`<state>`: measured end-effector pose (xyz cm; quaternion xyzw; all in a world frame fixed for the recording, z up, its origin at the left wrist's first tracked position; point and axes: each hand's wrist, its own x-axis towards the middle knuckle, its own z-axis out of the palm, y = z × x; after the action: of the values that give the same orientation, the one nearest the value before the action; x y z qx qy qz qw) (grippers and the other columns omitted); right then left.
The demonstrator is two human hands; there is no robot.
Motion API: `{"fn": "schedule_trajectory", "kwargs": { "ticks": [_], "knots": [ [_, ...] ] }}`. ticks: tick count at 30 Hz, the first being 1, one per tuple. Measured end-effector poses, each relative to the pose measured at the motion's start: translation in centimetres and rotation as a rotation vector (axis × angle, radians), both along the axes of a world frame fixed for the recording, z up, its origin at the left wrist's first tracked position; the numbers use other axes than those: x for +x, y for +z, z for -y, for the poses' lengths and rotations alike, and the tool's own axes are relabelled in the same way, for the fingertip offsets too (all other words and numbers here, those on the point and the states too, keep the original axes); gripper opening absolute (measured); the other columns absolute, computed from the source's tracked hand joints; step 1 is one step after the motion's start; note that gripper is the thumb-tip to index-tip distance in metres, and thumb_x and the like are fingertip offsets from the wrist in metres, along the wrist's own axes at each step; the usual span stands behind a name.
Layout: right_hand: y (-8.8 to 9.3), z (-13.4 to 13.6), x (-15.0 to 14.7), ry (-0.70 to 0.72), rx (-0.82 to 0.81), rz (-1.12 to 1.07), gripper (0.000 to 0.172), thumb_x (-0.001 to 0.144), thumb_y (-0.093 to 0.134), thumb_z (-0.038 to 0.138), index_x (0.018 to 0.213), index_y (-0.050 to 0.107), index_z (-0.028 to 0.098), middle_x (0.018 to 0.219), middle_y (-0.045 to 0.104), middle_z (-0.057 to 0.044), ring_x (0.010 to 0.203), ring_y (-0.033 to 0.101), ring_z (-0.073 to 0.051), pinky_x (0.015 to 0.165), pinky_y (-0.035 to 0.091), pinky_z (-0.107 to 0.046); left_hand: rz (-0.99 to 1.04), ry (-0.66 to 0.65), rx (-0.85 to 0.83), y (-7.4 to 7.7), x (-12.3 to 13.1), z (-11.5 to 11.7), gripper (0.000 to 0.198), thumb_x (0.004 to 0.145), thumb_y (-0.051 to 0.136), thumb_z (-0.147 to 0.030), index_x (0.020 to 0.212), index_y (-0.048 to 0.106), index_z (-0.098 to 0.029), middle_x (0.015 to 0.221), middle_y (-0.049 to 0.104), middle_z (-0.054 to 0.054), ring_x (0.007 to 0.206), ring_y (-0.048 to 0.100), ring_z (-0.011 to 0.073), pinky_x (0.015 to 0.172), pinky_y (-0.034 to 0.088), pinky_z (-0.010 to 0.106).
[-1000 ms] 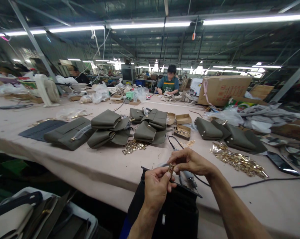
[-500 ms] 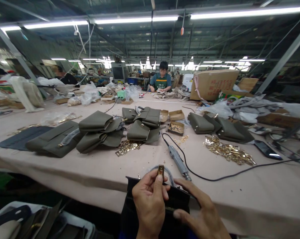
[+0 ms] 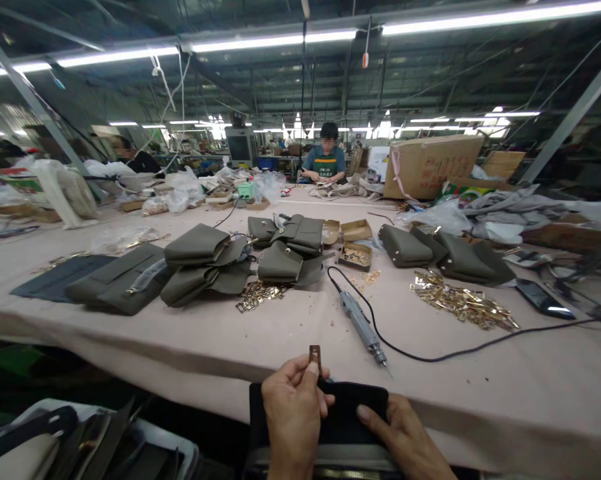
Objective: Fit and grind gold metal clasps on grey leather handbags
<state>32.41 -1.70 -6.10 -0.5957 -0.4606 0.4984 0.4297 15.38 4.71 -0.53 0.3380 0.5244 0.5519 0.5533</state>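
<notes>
My left hand (image 3: 293,413) pinches a small gold metal clasp (image 3: 315,355) between thumb and fingers, held upright above a black bag (image 3: 353,413) at the table's near edge. My right hand (image 3: 403,440) grips the bag's right side, thumb on its front. A grey electric screwdriver (image 3: 360,325) with a black cord lies on the table just beyond the bag. Olive leather bags (image 3: 280,257) are piled in the middle of the table.
A heap of gold metal fittings (image 3: 463,303) lies at the right, a smaller one (image 3: 255,293) near the middle. Small cardboard boxes (image 3: 354,253) hold hardware. A phone (image 3: 543,298) lies far right. A person in a green apron (image 3: 325,160) works at the far end.
My right hand let go of the clasp and dropped to grip the black bag. My left hand lowered with the clasp. The screwdriver came into view on the table.
</notes>
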Motion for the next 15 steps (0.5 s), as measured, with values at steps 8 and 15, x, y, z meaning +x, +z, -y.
{"fn": "schedule_trajectory", "kwargs": {
  "ticks": [8,15],
  "knots": [
    [2.3,-2.5,6.0,0.013,0.070,0.376,0.054,0.093,0.057,0.053,0.131,0.070,0.017,0.118,0.073,-0.013,0.106,0.070,-0.029,0.091,0.058,-0.039,-0.038,-0.038,-0.022,-3.6,0.3,-1.0,0.037,0.077,0.076,-0.043,0.090,0.076,-0.008,0.076,0.076,0.011,0.034,0.051,0.0085,0.045,0.056,0.027],
    [4.1,-11.6,3.7,-0.182,0.202,1.210,0.025,0.100,0.058,0.039,0.106,0.070,0.018,0.097,0.071,-0.011,0.088,0.067,-0.028,0.077,0.047,-0.035,-0.071,-0.059,-0.007,-4.8,0.4,-0.7,0.038,0.081,0.072,-0.043,0.094,0.076,-0.008,0.078,0.076,0.009,0.034,0.054,0.0094,0.046,0.055,0.026]
  ]
}}
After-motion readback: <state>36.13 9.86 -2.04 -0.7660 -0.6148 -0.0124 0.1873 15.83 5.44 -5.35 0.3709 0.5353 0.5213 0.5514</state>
